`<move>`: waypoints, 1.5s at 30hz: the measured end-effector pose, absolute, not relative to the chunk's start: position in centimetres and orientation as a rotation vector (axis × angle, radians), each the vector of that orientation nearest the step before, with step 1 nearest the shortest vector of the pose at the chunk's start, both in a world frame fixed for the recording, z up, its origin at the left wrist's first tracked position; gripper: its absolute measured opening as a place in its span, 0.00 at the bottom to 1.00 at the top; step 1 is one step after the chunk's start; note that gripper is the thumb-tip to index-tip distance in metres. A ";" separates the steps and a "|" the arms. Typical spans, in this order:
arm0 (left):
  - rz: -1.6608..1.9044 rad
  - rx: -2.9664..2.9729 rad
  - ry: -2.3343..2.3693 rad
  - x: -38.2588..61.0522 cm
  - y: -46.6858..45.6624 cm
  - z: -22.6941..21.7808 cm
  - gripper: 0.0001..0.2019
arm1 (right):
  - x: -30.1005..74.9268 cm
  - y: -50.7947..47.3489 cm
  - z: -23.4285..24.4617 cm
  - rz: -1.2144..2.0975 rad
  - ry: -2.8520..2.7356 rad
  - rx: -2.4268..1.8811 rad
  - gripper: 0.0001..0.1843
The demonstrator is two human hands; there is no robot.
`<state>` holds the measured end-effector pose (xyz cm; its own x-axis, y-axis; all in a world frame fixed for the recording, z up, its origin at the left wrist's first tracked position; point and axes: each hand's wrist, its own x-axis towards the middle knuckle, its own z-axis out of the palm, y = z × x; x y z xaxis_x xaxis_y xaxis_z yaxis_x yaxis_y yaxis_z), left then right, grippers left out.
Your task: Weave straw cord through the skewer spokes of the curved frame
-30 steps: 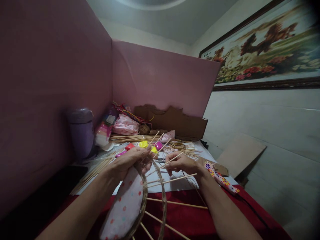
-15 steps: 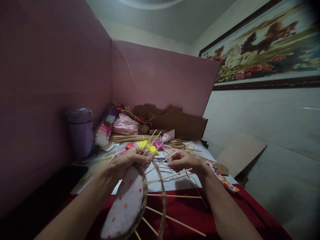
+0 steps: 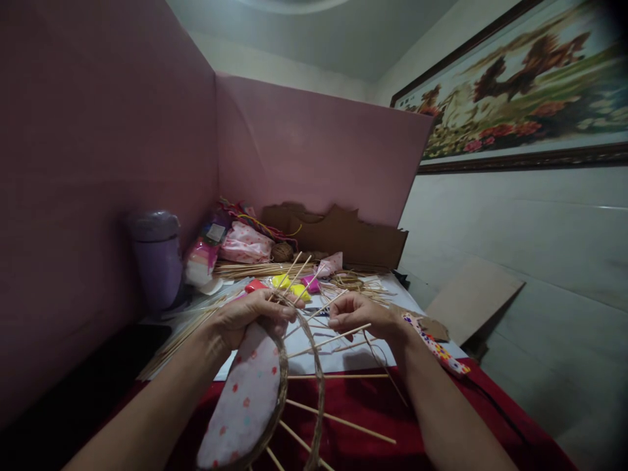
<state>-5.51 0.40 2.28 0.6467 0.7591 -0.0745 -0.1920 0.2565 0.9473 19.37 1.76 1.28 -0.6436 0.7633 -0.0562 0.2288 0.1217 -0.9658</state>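
Observation:
My left hand [image 3: 260, 311] is closed on the upper rim of a half-woven round basket [image 3: 279, 409], which is tilted on its side over the front of the table. Its flat base [image 3: 245, 399] is covered in white cloth with small red and blue flowers. Thin wooden sticks [image 3: 338, 377] fan out from that base, and a ring of brown twisted cord [image 3: 318, 366] weaves around them. To the right of the ring, my right hand [image 3: 360, 314] pinches a brown cord, whose loose end [image 3: 379, 356] hangs below the fingers. The fingertips hide the pinched part.
Bags of yellow clay [image 3: 297, 288] and loose sticks [image 3: 255, 270] lie behind the hands. A purple lidded cup [image 3: 159, 261] stands left. Torn cardboard [image 3: 338, 235] leans on the pink partition [image 3: 318, 150]. A flowered strip [image 3: 436, 345] lies right, on the red cloth [image 3: 510, 418].
The basket has shifted very slightly left and up in view. My right hand has moved slightly, its fingers now a little apart from the stick tip they were near.

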 end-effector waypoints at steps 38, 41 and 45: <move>0.754 1.133 0.721 -5.5 0.7 2.2 0.12 | 21.3 0.4 3.2 1.325 -1.700 -0.767 0.16; 0.772 1.109 0.727 -5.5 0.5 2.6 0.11 | 21.8 -0.1 3.6 1.278 -1.695 -0.746 0.15; 0.791 1.059 0.697 -5.7 0.5 2.8 0.12 | 22.5 -0.3 3.5 1.360 -1.845 -0.721 0.10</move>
